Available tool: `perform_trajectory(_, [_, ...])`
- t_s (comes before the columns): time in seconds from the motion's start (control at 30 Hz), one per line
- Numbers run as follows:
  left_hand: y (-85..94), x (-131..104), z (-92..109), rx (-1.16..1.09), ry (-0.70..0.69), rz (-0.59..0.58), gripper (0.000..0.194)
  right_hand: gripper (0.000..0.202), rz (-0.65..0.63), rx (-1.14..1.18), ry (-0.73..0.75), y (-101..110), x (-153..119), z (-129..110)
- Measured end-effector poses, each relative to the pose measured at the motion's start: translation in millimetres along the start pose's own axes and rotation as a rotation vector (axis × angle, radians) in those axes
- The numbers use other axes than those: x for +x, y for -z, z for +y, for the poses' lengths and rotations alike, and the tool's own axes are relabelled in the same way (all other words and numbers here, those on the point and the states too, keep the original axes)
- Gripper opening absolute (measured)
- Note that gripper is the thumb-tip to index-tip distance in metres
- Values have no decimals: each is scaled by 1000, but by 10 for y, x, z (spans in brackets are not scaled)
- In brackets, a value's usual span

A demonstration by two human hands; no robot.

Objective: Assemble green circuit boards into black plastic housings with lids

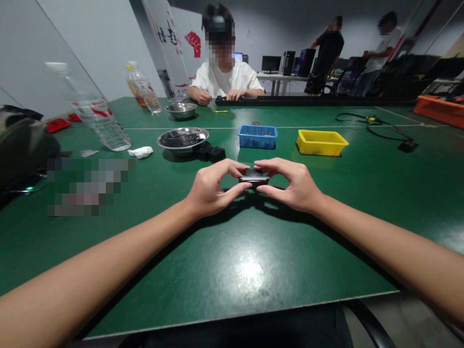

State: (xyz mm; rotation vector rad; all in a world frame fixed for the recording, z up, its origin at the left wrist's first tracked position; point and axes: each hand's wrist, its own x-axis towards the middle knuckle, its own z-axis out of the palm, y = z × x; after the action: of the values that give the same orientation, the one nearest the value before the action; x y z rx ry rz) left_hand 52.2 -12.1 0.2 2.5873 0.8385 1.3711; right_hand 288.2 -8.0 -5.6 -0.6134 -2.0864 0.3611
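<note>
Between my two hands is a small black box-like part with a pale line along its near edge. My left hand pinches its left side, thumb at the front and fingers on top. Gripping the right side the same way is my right hand. The part is held just over the green table, and its underside is hidden. Beyond my left hand, several black blocks lie beside a metal bowl that holds more black parts.
A blue bin with small pieces and a yellow bin stand past my hands. Water bottles and crumpled tissue are at left, a black cable at right. Across the green table sits a co-worker.
</note>
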Motion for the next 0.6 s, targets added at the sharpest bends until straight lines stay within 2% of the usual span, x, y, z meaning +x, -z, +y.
perform_trajectory(0.1, [-9, 11, 9, -63, 113, 24, 20, 45, -32, 119, -108, -30, -29, 47])
perform_trajectory(0.33, [-52, 22, -2, -276, 306, -10, 24, 39, -2, 342, -316, -79, -38, 86])
perform_trajectory(0.43, [-54, 17, -16, -275, 321, -50, 27, 38, 11, 424, -384, -89, -23, 91])
perform_trajectory(0.6, [-50, 17, -20, -234, 262, -142, 45, 36, 54, 525, -490, -97, -4, 133])
